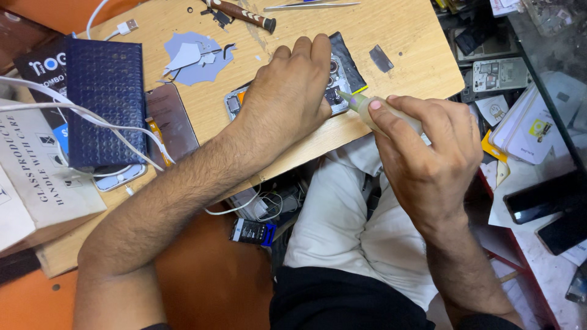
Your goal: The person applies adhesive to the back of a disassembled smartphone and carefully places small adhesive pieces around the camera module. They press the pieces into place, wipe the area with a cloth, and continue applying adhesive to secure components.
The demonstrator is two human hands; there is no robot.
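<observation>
An opened phone [338, 78] with its inner parts showing lies on a wooden board [397, 43]. My left hand [287, 91] presses flat on the phone and covers most of it. My right hand [428, 150] grips a small translucent glue tube [370, 110], and the tube's thin tip touches the phone's right edge near the board's front edge.
A dark blue textured pad [104, 101] lies at the left beside a phone screen panel [171, 122], white cables and a cardboard box [36, 177]. A screwdriver [241, 12] and tweezers [312, 6] lie at the board's back. Phone parts and dark phones [544, 198] crowd the right shelf.
</observation>
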